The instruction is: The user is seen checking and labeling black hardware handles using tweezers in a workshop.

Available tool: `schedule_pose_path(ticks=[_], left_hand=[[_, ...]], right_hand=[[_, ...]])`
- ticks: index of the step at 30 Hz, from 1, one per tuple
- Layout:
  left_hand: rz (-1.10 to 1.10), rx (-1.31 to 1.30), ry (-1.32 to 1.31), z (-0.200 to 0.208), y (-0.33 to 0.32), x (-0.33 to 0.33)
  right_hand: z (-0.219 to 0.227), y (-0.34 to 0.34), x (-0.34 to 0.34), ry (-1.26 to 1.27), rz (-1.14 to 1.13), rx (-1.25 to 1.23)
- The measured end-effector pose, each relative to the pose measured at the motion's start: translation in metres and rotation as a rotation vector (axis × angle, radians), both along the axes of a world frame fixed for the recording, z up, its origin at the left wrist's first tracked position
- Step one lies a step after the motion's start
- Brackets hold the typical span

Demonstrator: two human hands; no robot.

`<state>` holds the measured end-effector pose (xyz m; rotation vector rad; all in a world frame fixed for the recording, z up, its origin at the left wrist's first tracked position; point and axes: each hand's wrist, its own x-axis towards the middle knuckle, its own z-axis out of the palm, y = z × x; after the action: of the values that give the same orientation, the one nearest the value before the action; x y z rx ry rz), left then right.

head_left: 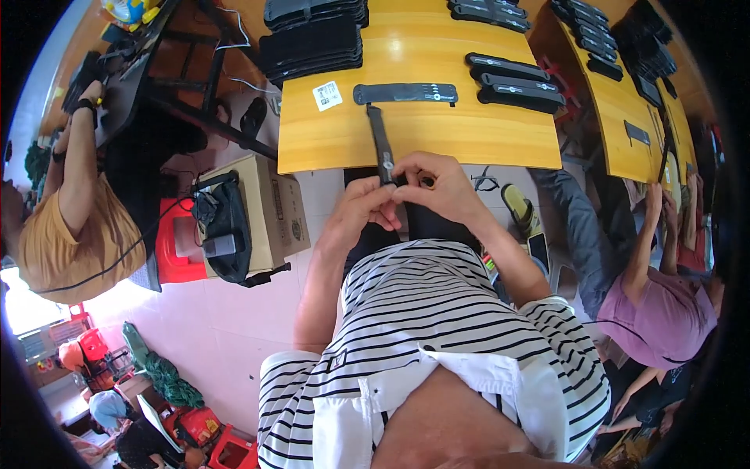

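Note:
A narrow black strap with a small light print runs from the table's front edge down into my fingers. My left hand pinches its lower end from the left. From the right, my right hand closes thumb and fingertips on the same end; the very tip is hidden between them. Just beyond, a wider black band with rounded ends lies flat across the wooden table. To its left is a white printed label.
Black pieces are stacked high at the table's back left. Bundled black bands lie at the right. A cardboard box and red stool stand on the floor at left. Co-workers sit at left and right.

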<state>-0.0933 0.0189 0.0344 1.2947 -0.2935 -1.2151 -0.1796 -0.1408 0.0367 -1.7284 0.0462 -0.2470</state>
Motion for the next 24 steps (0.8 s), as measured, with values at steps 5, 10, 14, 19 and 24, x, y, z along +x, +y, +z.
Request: schedule_pose_path(ticks=[5, 10, 14, 19, 24], left_hand=[[-0.154, 0.038, 0.052, 0.005, 0.001, -0.002], [-0.187, 0.013, 0.044, 0.005, -0.002, -0.009], [-0.113, -0.180, 0.040, 0.007, -0.009, -0.027], [0.002, -0.223, 0.042, 0.009, -0.023, -0.036], [0.077, -0.235, 0.036, 0.009, -0.028, -0.035]], right_hand=[[0.019, -0.018, 0.001, -0.090, 0.284, -0.510], [0.027, -0.028, -0.002, 0.042, 0.474, -0.434], [0.014, -0.035, -0.005, -0.023, 0.488, -0.106], [0.008, -0.033, -0.012, 0.342, 0.239, 0.667], [0.010, -0.035, -0.007, 0.316, 0.060, 0.494]])
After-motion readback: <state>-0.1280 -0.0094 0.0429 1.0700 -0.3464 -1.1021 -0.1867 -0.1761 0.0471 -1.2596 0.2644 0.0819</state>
